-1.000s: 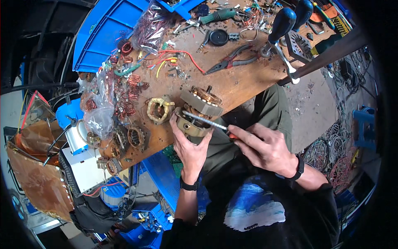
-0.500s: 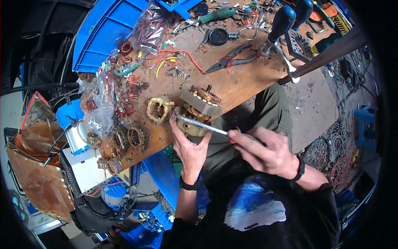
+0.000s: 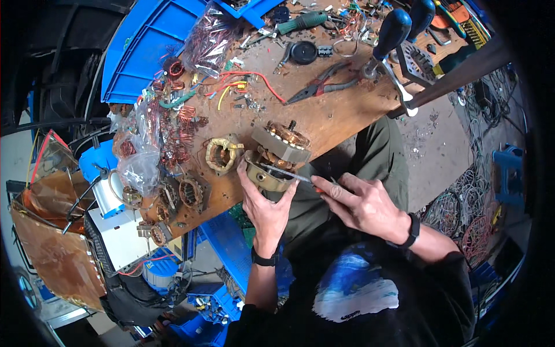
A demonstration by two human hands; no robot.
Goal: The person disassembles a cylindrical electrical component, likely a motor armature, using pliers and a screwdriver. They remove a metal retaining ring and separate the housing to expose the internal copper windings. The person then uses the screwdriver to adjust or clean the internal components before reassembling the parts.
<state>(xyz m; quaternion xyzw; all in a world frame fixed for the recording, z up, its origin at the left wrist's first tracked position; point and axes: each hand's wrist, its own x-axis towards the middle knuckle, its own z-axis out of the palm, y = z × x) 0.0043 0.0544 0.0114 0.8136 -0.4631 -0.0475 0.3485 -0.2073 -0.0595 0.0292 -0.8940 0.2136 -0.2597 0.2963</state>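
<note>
At the bench's near edge, my left hand (image 3: 266,217) is closed around the tan metal end housing (image 3: 261,179) of an opened motor, with thumb and fingers on its sides. Just above the housing, touching or nearly so, is the motor's core with copper windings (image 3: 280,143). My right hand (image 3: 370,208) grips a slim screwdriver-like metal tool (image 3: 293,174) by its reddish handle, the index finger stretched along it. The tool's shaft points left across the housing's open side. Its tip lies among the parts there and cannot be made out clearly.
Stripped motor cores (image 3: 191,194) and copper coils (image 3: 186,115) lie along the bench's left side. Pliers (image 3: 318,88), a green-handled screwdriver (image 3: 303,22) and cut wires (image 3: 254,78) are farther back. A dark bar (image 3: 462,75) crosses the right; a blue crate (image 3: 144,46) stands back left.
The tool's shaft has dropped from across the housing's front rim to its open side, nearer the windings. My right hand has shifted slightly left and down; my left hand stays on the housing.
</note>
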